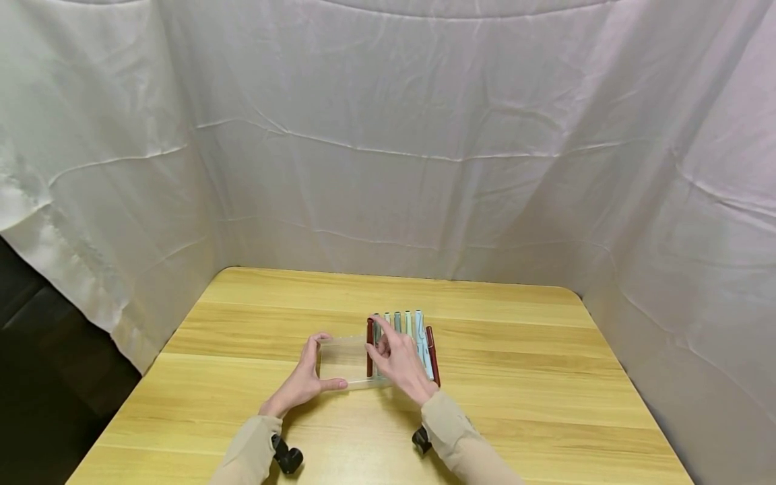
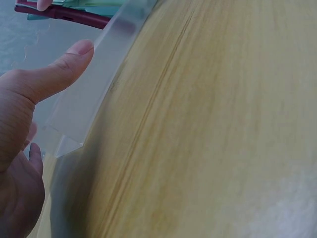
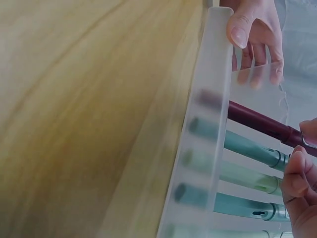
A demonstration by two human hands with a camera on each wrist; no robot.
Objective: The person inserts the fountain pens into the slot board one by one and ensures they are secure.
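Note:
A shallow translucent plastic box lies on the table with a row of pens in it. My left hand grips the box's left end, thumb on the near wall and fingers at the far side. With thumb and fingers, my right hand pinches a dark red pen, leftmost in the row. Beside it lie a teal pen, a pale green pen and another teal pen. Further right are light blue and dark red pens; my right hand partly hides the row.
The wood-grain table extends around the box on all sides. White cloth hangs behind it and at both sides. Black wrist devices show below my sleeves.

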